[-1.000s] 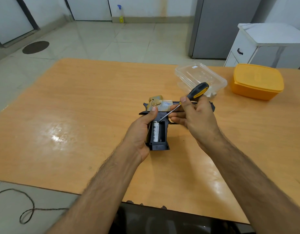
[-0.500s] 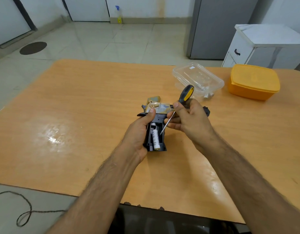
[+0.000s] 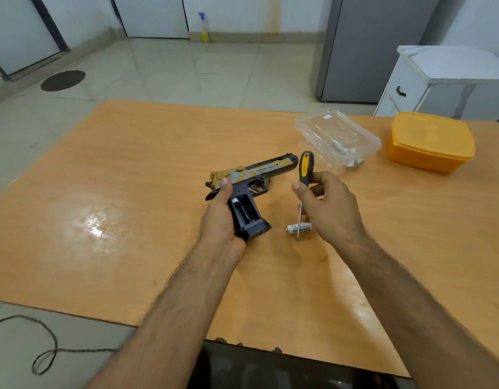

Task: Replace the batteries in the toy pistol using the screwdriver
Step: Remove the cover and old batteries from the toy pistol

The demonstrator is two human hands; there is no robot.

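Item one: toy pistol (image 3: 251,178), black frame with a yellow-and-tan slide, lying near the middle of the wooden worktop (image 3: 116,192). Its battery bay in the handle stands open and faces up, with something small and white at the top end (too small to tell what). The left hand (image 3: 220,220) has its grip closed round the handle from the left, thumb laid up on the rear of the slide.

Item two: screwdriver (image 3: 304,181), black-and-yellow handle, thin steel shaft. It is just right of the pistol, held upright, tip down. The right hand (image 3: 327,209) has its grip closed on the lower handle.

Item three: one white battery (image 3: 299,228), lying loose on the worktop right of the pistol's handle, behind the screwdriver shaft and partly hidden by the right hand.

Item four: clear plastic box (image 3: 338,138), beyond and right of the pistol, with small pale pieces inside.

Item five: yellow lidded box (image 3: 431,141), farther right of the pistol, past the clear box.
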